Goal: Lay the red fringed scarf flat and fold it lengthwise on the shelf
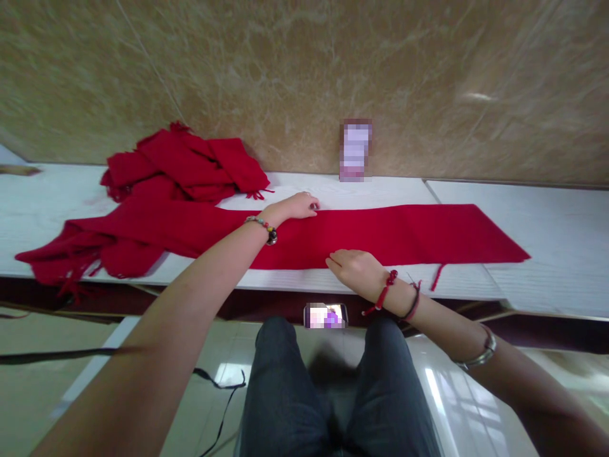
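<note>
A long red scarf (409, 235) lies spread flat along a white table (547, 222). My left hand (297, 206) reaches across to the scarf's far edge, fingers curled and pinching the cloth there. My right hand (354, 270) rests on the near edge of the scarf, fingers bent onto the fabric at the table's front. Both wrists wear bead or string bracelets. A red tassel (436, 277) hangs off the near edge to the right of my right hand.
A heap of more red scarves (185, 168) lies at the back left of the table, trailing to the left edge. A small blurred card (355, 151) leans on the marble wall. A phone (326, 315) rests by my knees. Black cord (223, 387) lies on the floor.
</note>
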Demonstrator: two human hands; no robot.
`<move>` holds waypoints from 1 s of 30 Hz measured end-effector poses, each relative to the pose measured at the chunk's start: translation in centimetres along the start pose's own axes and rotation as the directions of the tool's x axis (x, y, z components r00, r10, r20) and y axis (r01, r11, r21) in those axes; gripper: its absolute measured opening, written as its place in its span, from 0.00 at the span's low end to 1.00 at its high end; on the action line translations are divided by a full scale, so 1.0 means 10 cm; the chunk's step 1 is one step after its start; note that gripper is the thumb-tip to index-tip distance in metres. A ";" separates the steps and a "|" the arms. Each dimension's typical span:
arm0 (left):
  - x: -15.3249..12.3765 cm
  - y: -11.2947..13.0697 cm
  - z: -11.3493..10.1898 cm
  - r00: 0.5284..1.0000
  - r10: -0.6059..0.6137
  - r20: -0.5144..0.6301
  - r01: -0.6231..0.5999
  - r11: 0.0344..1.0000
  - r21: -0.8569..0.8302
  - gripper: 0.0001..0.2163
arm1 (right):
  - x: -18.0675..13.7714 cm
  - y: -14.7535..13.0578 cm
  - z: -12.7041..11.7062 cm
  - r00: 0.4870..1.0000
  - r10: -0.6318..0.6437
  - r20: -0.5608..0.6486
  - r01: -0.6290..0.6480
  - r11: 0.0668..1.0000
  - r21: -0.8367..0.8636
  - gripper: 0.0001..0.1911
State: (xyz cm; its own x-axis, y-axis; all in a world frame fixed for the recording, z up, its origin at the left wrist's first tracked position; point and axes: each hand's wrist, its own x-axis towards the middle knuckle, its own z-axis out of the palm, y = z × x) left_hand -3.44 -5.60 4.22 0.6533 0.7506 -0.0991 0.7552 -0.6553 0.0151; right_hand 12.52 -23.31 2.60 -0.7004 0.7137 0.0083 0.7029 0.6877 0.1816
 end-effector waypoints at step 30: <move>0.02 -0.17 0.15 0.990 -0.104 -0.091 0.054 0.898 -0.437 0.11 | 0.26 -0.24 0.04 0.950 -0.059 -0.308 0.029 0.994 -0.103 0.17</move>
State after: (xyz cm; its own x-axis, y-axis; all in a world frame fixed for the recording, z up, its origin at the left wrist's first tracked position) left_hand -4.67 -4.50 2.72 0.5737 0.8190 -0.0096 0.7369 -0.5110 0.4425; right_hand 9.09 -23.04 1.84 -0.7448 0.5961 0.2998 0.6661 0.6906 0.2818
